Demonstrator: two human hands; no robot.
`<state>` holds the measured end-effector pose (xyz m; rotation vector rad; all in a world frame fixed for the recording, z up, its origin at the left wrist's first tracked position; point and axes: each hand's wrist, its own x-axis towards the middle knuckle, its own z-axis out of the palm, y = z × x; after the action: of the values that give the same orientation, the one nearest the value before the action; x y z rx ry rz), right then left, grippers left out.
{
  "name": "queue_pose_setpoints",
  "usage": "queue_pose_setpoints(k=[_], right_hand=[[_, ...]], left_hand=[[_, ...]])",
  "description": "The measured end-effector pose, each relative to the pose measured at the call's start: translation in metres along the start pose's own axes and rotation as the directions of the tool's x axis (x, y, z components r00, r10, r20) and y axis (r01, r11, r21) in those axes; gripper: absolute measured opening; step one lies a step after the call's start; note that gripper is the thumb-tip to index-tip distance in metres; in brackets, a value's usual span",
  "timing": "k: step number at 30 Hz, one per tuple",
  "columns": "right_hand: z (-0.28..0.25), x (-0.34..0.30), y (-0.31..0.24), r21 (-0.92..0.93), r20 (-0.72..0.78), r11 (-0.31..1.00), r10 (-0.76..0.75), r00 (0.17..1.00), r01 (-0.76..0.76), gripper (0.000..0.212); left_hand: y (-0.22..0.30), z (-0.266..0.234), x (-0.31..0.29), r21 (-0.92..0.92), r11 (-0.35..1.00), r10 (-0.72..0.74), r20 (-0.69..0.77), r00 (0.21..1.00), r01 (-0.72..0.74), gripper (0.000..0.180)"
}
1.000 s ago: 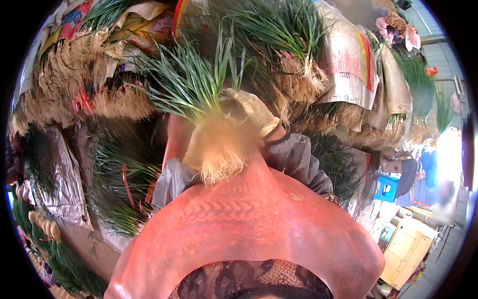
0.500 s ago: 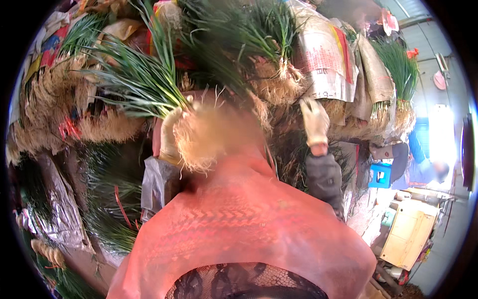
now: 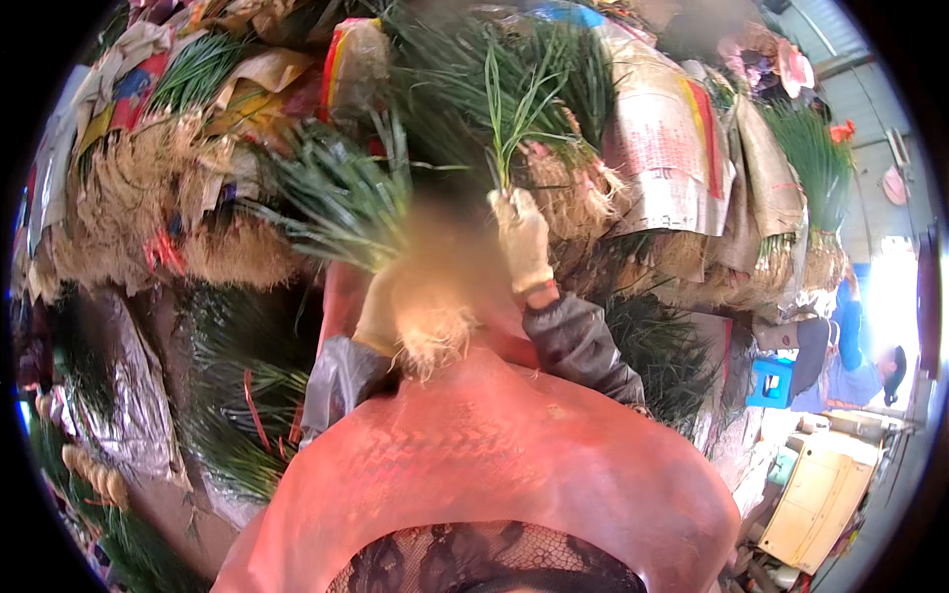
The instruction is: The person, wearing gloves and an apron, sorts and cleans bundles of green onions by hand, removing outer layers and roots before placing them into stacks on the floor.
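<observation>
My left hand (image 3: pixel 377 311), in a pale glove, is closed round a bunch of green onions (image 3: pixel 341 193) in front of my chest. Their leaves point up and to the left, and a thick tuft of pale roots (image 3: pixel 435 336) hangs below. A blurred smudge hides part of the bunch and of that hand's fingers. Held upright to the right of it are a few green onion stalks (image 3: pixel 504 124), with my gloved right hand (image 3: pixel 524 237) closed on their lower end. Behind this hand lies a pile of green onions (image 3: pixel 573 183), roots toward me.
Rooted bundles (image 3: pixel 129 198) line the left of the bench, partly under sacks. A printed sack (image 3: pixel 662 128) covers more at the right. Below left lie further greens (image 3: pixel 222 341). Far right are a blue stool (image 3: pixel 771 382), a person in blue (image 3: pixel 855 366) and a yellowish cabinet (image 3: pixel 820 489).
My right hand has moved left from beside the printed sack and now holds a few stalks upright. The bunch in my left hand has shifted right and down, nearer my chest.
</observation>
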<state>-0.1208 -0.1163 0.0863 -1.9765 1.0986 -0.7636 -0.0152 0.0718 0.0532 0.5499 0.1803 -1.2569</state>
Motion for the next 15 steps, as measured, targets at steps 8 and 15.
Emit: queue_pose_setpoints(k=[8, 15], right_hand=[[0.021, -0.025, 0.001, 0.457, 0.631, 0.883, -0.238, 0.738, -0.106, 0.036], [0.005, -0.015, 0.002, 0.400, 0.226, 0.917, -0.082, 0.971, -0.015, 0.014]], left_hand=[[-0.011, -0.004, 0.010, -0.137, 0.965, -0.227, -0.022, 0.974, 0.222, 0.034], [-0.008, 0.001, 0.006, 0.090, 0.986, -0.143, 0.014, 0.990, 0.141, 0.040]])
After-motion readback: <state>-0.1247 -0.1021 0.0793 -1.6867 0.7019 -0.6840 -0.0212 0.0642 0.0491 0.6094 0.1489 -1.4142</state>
